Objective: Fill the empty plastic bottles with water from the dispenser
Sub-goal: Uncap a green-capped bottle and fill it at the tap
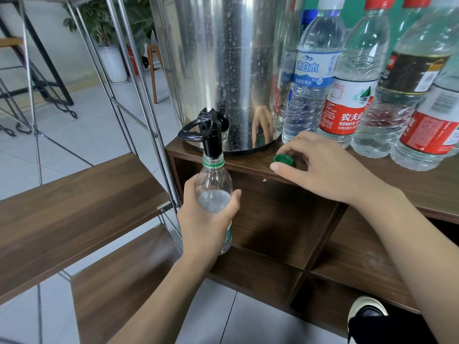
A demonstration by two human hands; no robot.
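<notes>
My left hand (pixel 206 219) grips a clear plastic bottle (pixel 214 184) with a green neck ring, held upright under the black tap (pixel 211 135) of the steel water dispenser (pixel 223 58). The bottle's mouth is up around the spout, and water shows inside near my fingers. My right hand (pixel 320 167) rests on the wooden cabinet top (pixel 372 184), its curled fingers pinching the green cap (pixel 284 160) that lies there.
Several capped water bottles stand to the right of the dispenser, among them a blue-labelled one (pixel 313 70) and a red-labelled one (pixel 347 103). Open cabinet cubbies (pixel 273 219) lie below. A wooden step ladder with metal rails (pixel 82 194) stands at left. A shoe (pixel 367 311) shows bottom right.
</notes>
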